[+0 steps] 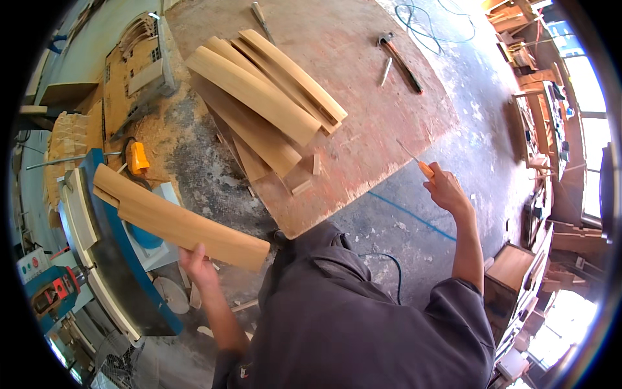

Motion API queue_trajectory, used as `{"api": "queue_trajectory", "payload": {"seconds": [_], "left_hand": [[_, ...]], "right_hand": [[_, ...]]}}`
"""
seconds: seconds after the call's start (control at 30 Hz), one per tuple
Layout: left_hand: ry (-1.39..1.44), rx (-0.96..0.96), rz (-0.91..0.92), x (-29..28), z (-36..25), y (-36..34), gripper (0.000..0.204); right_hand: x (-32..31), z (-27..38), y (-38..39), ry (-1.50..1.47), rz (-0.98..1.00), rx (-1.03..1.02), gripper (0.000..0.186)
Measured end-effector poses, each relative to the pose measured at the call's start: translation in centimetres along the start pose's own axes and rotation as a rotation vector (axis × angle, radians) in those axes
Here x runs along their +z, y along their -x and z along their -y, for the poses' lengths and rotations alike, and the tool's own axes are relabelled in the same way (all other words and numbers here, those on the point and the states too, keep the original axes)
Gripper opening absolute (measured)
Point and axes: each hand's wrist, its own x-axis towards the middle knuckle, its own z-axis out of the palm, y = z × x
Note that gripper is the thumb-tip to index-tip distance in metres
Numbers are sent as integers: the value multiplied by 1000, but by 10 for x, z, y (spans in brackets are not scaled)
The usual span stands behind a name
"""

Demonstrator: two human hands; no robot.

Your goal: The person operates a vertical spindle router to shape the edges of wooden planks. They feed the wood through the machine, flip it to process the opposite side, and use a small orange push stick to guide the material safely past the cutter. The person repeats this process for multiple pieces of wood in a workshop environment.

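My left hand is closed on the lower edge of a long, slightly curved wooden piece with a stepped notch at its far left end. It is held beside the worktable, off to my left. Out to the right, past the table's near edge, my right hand grips a slim hand tool with an orange handle and a thin metal shaft. Its shaft points toward the tabletop; the tip's shape is too small to make out. Several similar wooden pieces lie fanned in a pile on the worktable.
A hammer, a small slim metal piece and a wooden-handled tool lie on the table. Wood offcuts sit near the pile. At left stands a blue-edged machine. Cables cross the floor.
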Motion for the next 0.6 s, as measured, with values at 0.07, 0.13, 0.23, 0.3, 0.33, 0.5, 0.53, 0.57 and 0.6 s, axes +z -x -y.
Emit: {"api": "queue_trajectory", "payload": {"seconds": [0.07, 0.13, 0.23, 0.3, 0.33, 0.5, 0.53, 0.57, 0.6], "left_hand": [[36, 20, 15, -13, 3, -1, 61], [90, 34, 32, -33, 5, 3, 60], [105, 20, -15, -51, 7, 11, 59], [135, -1, -12, -69, 5, 24, 58], [127, -1, -18, -79, 8, 30, 58], [117, -28, -36, -110, 16, 53, 60], [111, -16, -39, -117, 22, 55, 61], [108, -9, -45, -121, 24, 56, 62], [98, -11, -58, -122, 23, 56, 63]], "right_hand": [[-4, 6, 31, 55, 75, 7, 34], [-5, 20, 55, 69, 124, -3, 35], [-1, 41, 84, 35, 138, -9, 36], [7, 50, 106, 23, 149, -6, 37], [14, 54, 114, 11, 161, -46, 37], [39, 86, 146, 25, 284, -128, 40], [41, 91, 151, -26, 296, -134, 42], [45, 86, 153, -4, 287, -238, 42], [46, 89, 155, -18, 286, -240, 42]]}}
